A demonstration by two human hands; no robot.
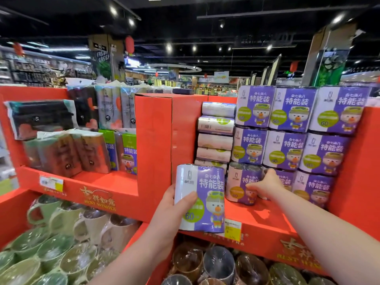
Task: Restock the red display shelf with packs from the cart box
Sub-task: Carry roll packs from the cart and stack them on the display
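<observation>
The purple-and-white shrink-wrapped pack of rolls was held upright at lower centre of the frame, in front of the ledge of the red cardboard display shelf and clear of it. The left hand gripped this pack from its left side, thumb across the front face. To the right, the right hand reached into the bottom row of matching stacked packs, thumb lying on the front of the leftmost bottom-row pack and fingers hooked over the top just beside it; whether this hand was closed on a pack could not be told. The stacked packs stood three rows high at right of centre, with a column of packs lying on their sides just to their left. A yellow price tag was fixed to the shelf's front edge. Dark wrapped packs filled the compartment at left of frame. Green and beige wrapped mugs lay at lower left, brown and grey wrapped cups at bottom centre.
</observation>
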